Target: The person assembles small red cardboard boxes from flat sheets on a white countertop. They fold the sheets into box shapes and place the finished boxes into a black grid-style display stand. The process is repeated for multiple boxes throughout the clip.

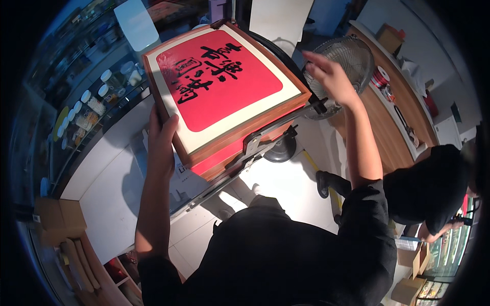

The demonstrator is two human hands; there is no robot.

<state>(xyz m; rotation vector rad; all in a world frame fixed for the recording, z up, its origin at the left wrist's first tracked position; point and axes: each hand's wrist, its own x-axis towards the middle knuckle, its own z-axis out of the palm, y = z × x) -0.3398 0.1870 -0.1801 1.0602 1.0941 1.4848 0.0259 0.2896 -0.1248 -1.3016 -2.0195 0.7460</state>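
Fingers [168, 127] of your left hand [161, 145] curl over the near left edge of the framed red panel [224, 84], clamped on its wooden frame, thumb side up on the cream border. Your right hand [332, 76] hangs in the air just past the panel's right corner, its fingers [312, 57] spread apart and closed on nothing; it sits close to the frame but apart from it. The panel lies tilted, between your two hands, showing a red field with black brush characters inside a cream border and a brown wooden rim. Under it, a second red-edged frame and a dark metal bracket [255, 148] run below your left fingers toward the right. Just behind your right fingers stands a wire-caged fan [352, 58], its round black base [279, 150] on the pale floor under the panel. Beyond the fan, a long wooden surface [393, 117] carries a red ribbon spool [380, 77]. To the left of your left fingers, shelves of lidded jars [97, 99] line a glass case. Another person in black [434, 188] bends low on your far right.
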